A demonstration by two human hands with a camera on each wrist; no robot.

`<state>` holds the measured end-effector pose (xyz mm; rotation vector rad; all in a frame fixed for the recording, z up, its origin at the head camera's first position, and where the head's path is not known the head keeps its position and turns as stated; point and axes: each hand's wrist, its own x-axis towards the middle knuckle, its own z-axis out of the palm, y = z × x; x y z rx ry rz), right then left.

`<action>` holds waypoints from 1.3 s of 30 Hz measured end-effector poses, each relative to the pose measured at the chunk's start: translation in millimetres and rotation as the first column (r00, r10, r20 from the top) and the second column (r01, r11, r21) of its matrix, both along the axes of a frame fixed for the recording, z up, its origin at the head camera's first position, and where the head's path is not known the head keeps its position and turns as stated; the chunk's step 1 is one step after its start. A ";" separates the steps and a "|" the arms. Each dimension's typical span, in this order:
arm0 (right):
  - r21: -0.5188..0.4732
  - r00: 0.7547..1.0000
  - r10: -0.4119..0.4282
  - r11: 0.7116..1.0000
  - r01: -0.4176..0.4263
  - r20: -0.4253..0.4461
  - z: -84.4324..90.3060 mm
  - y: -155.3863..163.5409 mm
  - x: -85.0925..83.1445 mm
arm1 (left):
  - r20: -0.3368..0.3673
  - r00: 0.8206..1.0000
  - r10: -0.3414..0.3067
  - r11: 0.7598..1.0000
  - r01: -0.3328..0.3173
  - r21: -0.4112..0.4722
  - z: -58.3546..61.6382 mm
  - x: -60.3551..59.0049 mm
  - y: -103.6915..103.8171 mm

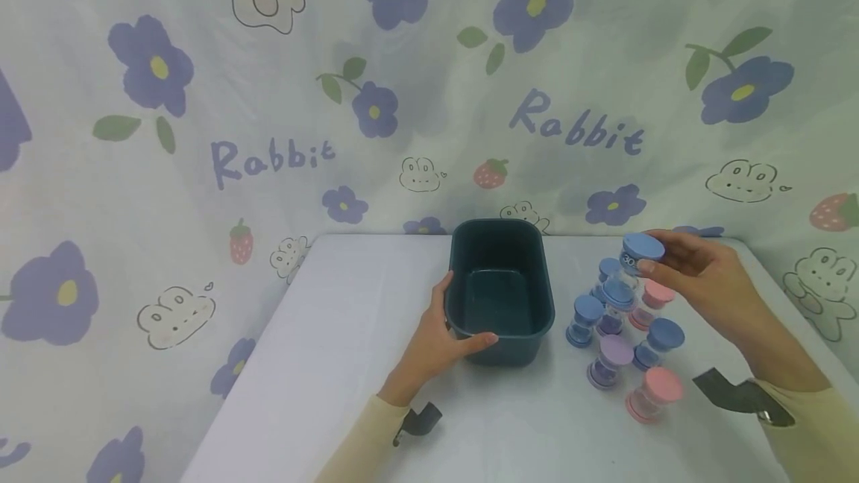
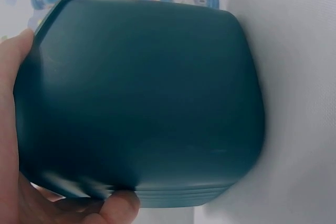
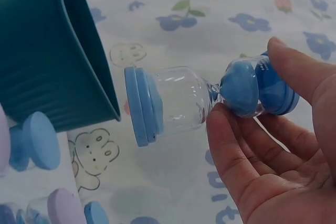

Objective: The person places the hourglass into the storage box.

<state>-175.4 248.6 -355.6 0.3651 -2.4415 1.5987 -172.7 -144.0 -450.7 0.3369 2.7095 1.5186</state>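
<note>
My left hand (image 1: 435,341) grips a dark teal plastic bin (image 1: 499,349) by its near left corner, thumb at the near rim and fingers along the left side. In the left wrist view the bin's outer wall (image 2: 142,93) covers most of the picture. My right hand (image 1: 711,285) holds a blue hourglass (image 1: 642,246) above the group on the table, right of the bin. In the right wrist view the hourglass (image 3: 181,100) lies sideways to the camera, thumb and fingers around its blue-sand bulb and neck. The visible inside of the bin holds nothing.
Several hourglasses stand close together right of the bin, among them a purple one (image 1: 612,364), a pink one (image 1: 654,396) and a blue one (image 1: 584,321). The white table (image 1: 349,364) ends at a curtain (image 1: 416,95) printed with flowers and rabbits.
</note>
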 end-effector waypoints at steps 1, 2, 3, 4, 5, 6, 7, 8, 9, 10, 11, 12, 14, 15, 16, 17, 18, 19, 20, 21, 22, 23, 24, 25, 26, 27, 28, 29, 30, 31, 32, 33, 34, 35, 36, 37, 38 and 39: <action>0.000 1.000 0.005 1.000 -0.005 0.005 1.4 -2.4 -2.1 | -0.001 1.000 0.002 1.000 -0.002 -0.002 0.1 0.0 -0.2; -0.002 1.000 0.012 1.000 -0.012 0.009 3.0 -4.7 -4.1 | -0.001 1.000 0.005 1.000 -0.005 -0.003 0.3 0.0 -0.3; -0.005 1.000 0.027 1.000 -0.027 0.011 4.7 -7.0 -6.2 | -0.002 1.000 0.005 1.000 -0.005 -0.004 0.4 0.0 -0.5; -0.008 0.999 0.032 0.999 -0.032 0.021 6.5 -9.6 -7.9 | -0.004 1.000 0.007 1.000 -0.007 -0.005 0.5 0.0 -0.6; -0.004 0.999 0.035 0.999 -0.035 0.029 8.4 -12.3 -9.5 | -0.004 1.000 0.008 1.000 -0.008 -0.004 0.6 0.1 -0.7; 0.003 0.999 0.034 0.999 -0.035 0.035 10.2 -15.2 -11.0 | -0.004 1.000 0.008 1.000 -0.008 -0.004 0.6 0.2 -0.8; 0.011 0.999 0.031 0.999 -0.031 0.044 12.2 -18.3 -12.3 | -0.005 1.000 0.009 1.000 -0.009 -0.006 0.7 0.2 -0.9; 0.026 0.998 0.024 0.999 -0.026 0.054 14.3 -21.3 -13.3 | -0.004 1.000 0.009 1.000 -0.009 -0.007 0.6 0.3 -1.0; 0.040 0.998 0.017 0.999 -0.020 0.064 16.0 -24.5 -14.6 | -0.004 1.000 0.009 1.000 -0.009 -0.007 0.6 0.4 -1.2; 0.052 0.998 0.012 0.999 -0.015 0.069 18.0 -27.8 -15.7 | -0.004 1.000 0.008 1.000 -0.009 -0.008 0.6 0.4 -1.3; 0.064 0.997 0.009 0.998 -0.013 0.073 20.0 -31.2 -17.0 | -0.005 1.000 0.008 1.000 -0.008 -0.005 0.5 0.4 -1.4; 0.068 0.997 0.008 0.998 -0.013 0.075 21.8 -34.7 -18.6 | -0.006 1.000 0.008 1.000 -0.008 -0.003 0.4 0.3 -1.6; 0.066 0.997 0.017 0.998 -0.022 0.076 24.9 -41.6 -21.9 | -0.008 1.000 0.007 1.000 -0.007 0.005 0.0 -0.2 -2.1; 0.058 0.997 0.026 0.998 -0.031 0.077 26.1 -45.0 -24.0 | -0.007 1.000 0.007 1.000 -0.007 0.008 -0.2 -0.5 -2.4; 0.053 0.996 0.034 0.998 -0.038 0.077 27.5 -48.3 -25.8 | -0.008 1.000 0.007 1.000 -0.007 0.009 -0.5 -0.8 -2.6; 0.050 0.996 0.041 0.998 -0.045 0.080 28.2 -51.2 -27.9 | -0.010 1.000 0.007 1.000 -0.007 0.010 -0.9 -1.2 -2.8; 0.052 0.996 0.045 0.997 -0.049 0.082 28.9 -54.1 -30.0 | -0.009 1.000 0.007 1.000 -0.007 0.009 -1.4 -1.6 -3.0; 0.055 0.995 0.050 0.997 -0.055 0.089 29.6 -56.8 -32.2 | -0.010 1.000 0.006 1.000 -0.006 0.009 -1.8 -2.0 -3.1; 0.062 0.994 0.050 0.996 -0.057 0.099 29.9 -59.3 -34.5 | -0.011 1.000 0.005 1.000 -0.005 0.010 -2.1 -2.2 -3.2; 0.062 0.992 0.054 0.996 -0.061 0.114 30.3 -61.8 -36.8 | -0.011 1.000 0.003 1.000 -0.003 0.010 -2.3 -2.4 -3.1; 0.059 0.990 0.056 0.996 -0.064 0.130 30.6 -64.1 -38.8 | -0.010 1.000 0.001 1.000 -0.001 0.011 -2.7 -2.8 -3.1; 0.053 0.987 0.054 0.997 -0.062 0.149 30.8 -66.4 -40.8 | -0.009 1.000 0.000 1.000 0.000 0.010 -3.1 -3.1 -3.1; 0.044 0.984 0.055 0.997 -0.063 0.168 30.9 -68.8 -42.9 | -0.007 1.000 -0.001 1.000 0.001 0.010 -3.4 -3.4 -2.9; 0.027 0.981 0.059 0.998 -0.065 0.183 30.5 -71.2 -45.1 | -0.004 1.000 -0.002 1.000 0.002 0.009 -3.6 -3.7 -2.7; 0.009 0.980 0.067 0.998 -0.070 0.189 29.8 -73.6 -47.3 | -0.002 1.000 -0.002 1.000 0.002 0.007 -3.7 -3.9 -2.4; -0.009 0.979 0.077 0.997 -0.077 0.190 29.1 -76.1 -49.3 | 0.002 1.000 -0.001 1.000 0.001 0.004 -3.8 -4.2 -2.2; -0.016 0.979 0.084 0.996 -0.082 0.184 28.1 -78.7 -51.4 | 0.006 1.000 0.000 1.000 0.000 0.000 -4.0 -4.5 -2.0; -0.021 0.981 0.091 0.996 -0.089 0.173 26.6 -81.4 -54.0 | 0.009 1.000 0.001 1.000 -0.001 -0.004 -3.9 -4.6 -1.5; -0.024 0.982 0.103 0.995 -0.101 0.158 25.0 -84.1 -56.4 | 0.011 1.000 0.001 1.000 -0.001 -0.003 -3.8 -4.5 -1.1; -0.030 0.982 0.114 0.993 -0.111 0.151 23.8 -87.0 -58.2 | 0.014 1.000 0.002 1.000 -0.002 -0.004 -3.9 -4.5 -0.8; -0.033 0.982 0.123 0.992 -0.119 0.144 22.4 -89.9 -60.2 | 0.015 1.000 0.003 1.000 -0.003 -0.005 -4.0 -4.5 -0.6; -0.037 0.981 0.129 0.991 -0.125 0.146 21.8 -93.0 -61.8 | 0.015 1.000 0.003 1.000 -0.003 -0.007 -4.1 -4.5 -0.5; -0.040 0.980 0.132 0.991 -0.128 0.147 20.8 -96.1 -63.8 | 0.016 1.000 0.003 1.000 -0.003 -0.009 -4.0 -4.4 -0.4; -0.045 0.979 0.136 0.990 -0.131 0.149 19.8 -99.0 -65.9 | 0.015 1.000 0.003 1.000 -0.003 -0.011 -4.1 -4.4 -0.3; -0.045 0.978 0.137 0.990 -0.132 0.154 19.3 -102.0 -67.5 | 0.015 1.000 0.003 1.000 -0.003 -0.012 -3.9 -4.1 -0.2; -0.048 0.977 0.141 0.990 -0.135 0.159 18.9 -105.0 -69.1 | 0.014 1.000 0.003 1.000 -0.003 -0.015 -3.7 -4.0 -0.2; -0.045 0.977 0.141 0.990 -0.135 0.158 18.2 -108.0 -71.1 | 0.012 1.000 0.002 1.000 -0.002 -0.017 -3.5 -3.8 -0.1; -0.045 0.977 0.144 0.989 -0.139 0.156 17.6 -110.9 -72.9 | 0.011 1.000 0.002 1.000 -0.002 -0.018 -3.4 -3.7 0.0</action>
